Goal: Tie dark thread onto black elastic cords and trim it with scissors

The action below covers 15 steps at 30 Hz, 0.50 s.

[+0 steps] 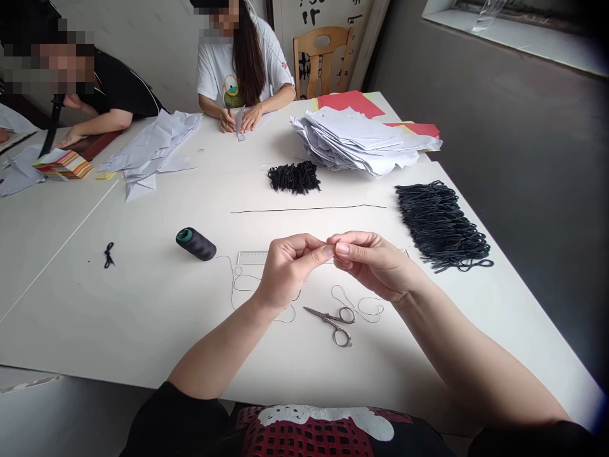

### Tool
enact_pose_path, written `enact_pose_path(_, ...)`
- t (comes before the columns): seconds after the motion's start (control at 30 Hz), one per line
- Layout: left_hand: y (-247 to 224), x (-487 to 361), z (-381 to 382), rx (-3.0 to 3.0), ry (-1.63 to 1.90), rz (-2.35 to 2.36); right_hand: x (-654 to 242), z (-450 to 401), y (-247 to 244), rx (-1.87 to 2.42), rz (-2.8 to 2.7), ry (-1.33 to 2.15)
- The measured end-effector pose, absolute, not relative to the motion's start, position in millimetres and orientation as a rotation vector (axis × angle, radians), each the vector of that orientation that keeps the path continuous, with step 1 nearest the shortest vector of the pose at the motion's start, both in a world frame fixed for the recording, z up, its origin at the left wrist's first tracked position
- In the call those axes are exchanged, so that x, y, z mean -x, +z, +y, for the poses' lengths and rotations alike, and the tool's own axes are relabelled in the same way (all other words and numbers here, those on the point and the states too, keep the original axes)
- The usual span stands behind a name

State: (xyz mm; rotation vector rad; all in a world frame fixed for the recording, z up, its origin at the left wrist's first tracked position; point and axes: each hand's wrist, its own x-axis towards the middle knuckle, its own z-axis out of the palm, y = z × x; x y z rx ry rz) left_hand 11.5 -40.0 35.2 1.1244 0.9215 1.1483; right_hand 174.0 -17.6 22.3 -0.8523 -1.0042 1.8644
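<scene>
My left hand [291,266] and my right hand [375,261] meet fingertip to fingertip above the table. Both are closed in a pinch, apparently on a fine black thread [333,293], whose loops lie on the table beneath them; the bit between the fingers is mostly hidden. To the left lies a black thread spool [196,244] with a green core, its thread trailing toward my hands. A pair of metal scissors [333,320] rests just below them, blades slightly apart. Behind my hands is a clear ruler [252,258], partly covered.
A straight dark cord [309,209] lies beyond the ruler. Black cord loops [442,222] are piled right, a smaller black bundle [295,177] farther back. White paper stacks [352,136] and red sheets [352,101] lie behind. Two people work across the white table [143,317].
</scene>
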Motion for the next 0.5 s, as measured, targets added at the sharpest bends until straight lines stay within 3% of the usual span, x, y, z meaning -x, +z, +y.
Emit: enact_pose_path(0.5,39.3,-6.8,-39.5,-0.864,0.963,0.759,-180.0,-24.3,35.0,0.634,-1.437,1.441)
